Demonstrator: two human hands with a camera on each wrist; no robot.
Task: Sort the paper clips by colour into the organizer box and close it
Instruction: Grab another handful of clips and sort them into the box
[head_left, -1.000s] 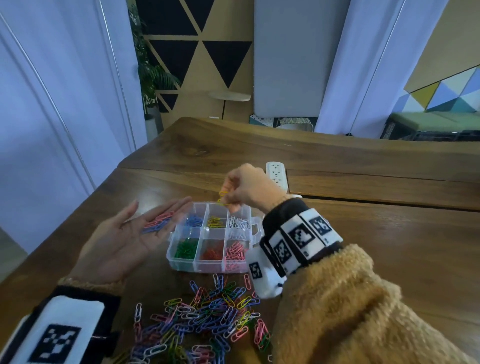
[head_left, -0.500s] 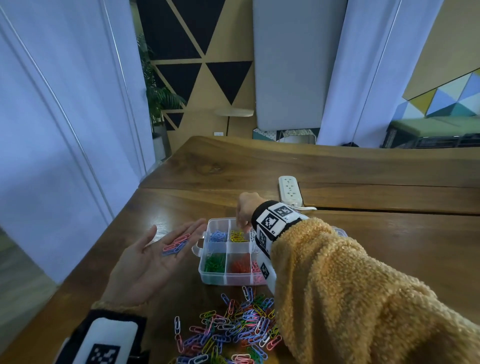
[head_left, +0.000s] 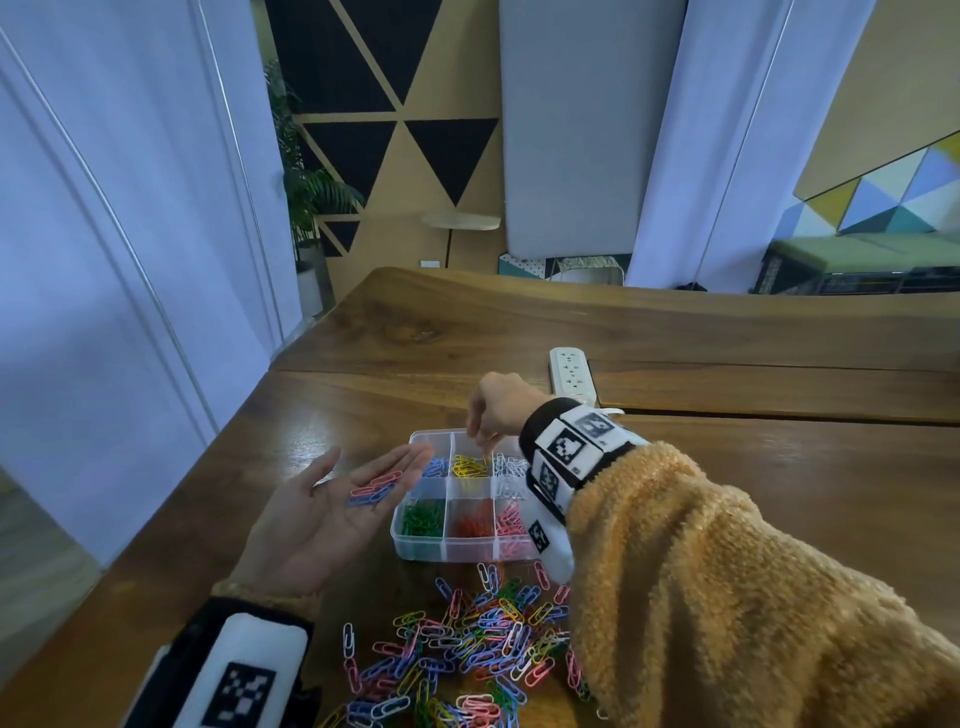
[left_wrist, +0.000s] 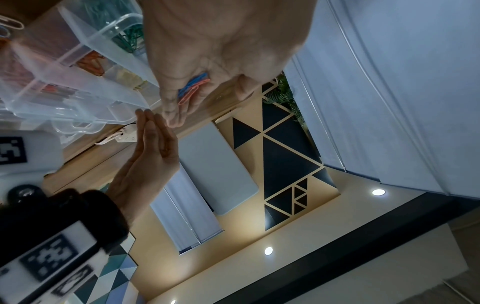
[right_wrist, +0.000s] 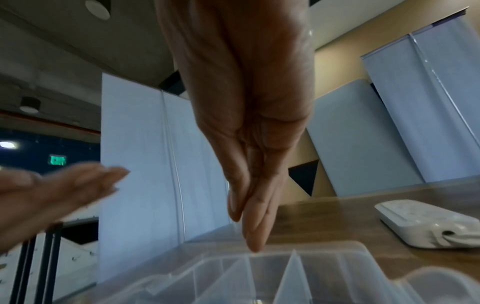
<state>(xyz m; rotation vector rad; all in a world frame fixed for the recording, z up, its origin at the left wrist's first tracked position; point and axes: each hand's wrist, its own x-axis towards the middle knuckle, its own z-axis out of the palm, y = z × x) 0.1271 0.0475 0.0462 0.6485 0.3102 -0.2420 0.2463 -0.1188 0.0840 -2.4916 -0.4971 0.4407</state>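
Note:
The clear organizer box stands open on the wooden table, with blue, yellow, white, green, red and pink clips in separate compartments. My right hand hangs over the yellow compartment, fingers straight, pressed together and pointing down. In the right wrist view the fingertips show no clip between them, just above the box. My left hand lies palm-up beside the box's left wall and carries several pink and blue clips, also seen from the left wrist. The lid is hidden behind my right arm.
A mixed pile of loose paper clips lies on the table in front of the box. A white power strip sits just beyond my right hand. The table's left edge runs close to my left hand.
My right hand has lowered its fingertips from above the box towards the yellow compartment, and the yellow clip it pinched is gone from its fingers. The left hand stays palm-up.

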